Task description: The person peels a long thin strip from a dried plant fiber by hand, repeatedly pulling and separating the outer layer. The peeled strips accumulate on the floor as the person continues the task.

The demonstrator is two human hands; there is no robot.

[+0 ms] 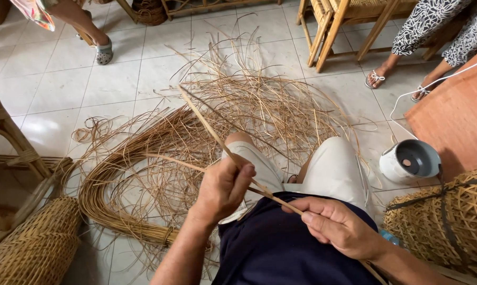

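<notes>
- Rattan strip (217,138), pale, thin, long; runs slantwise from the floor heap up across the lap
- Pinched in the left hand (222,187), fingers curled shut around it above the knee in light shorts (333,169)
- Held lower down by the right hand (339,227), thumb and fingers closed on it against the dark shirt (281,248)
- Probably light and springy, stiff enough to stay straight, likely to split if bent sharply; best gripped close to the working spot
- Loose rattan bundle (143,174) spread on the tiled floor (111,79); woven basket (450,221) at right, white pot (410,161) beside it
</notes>
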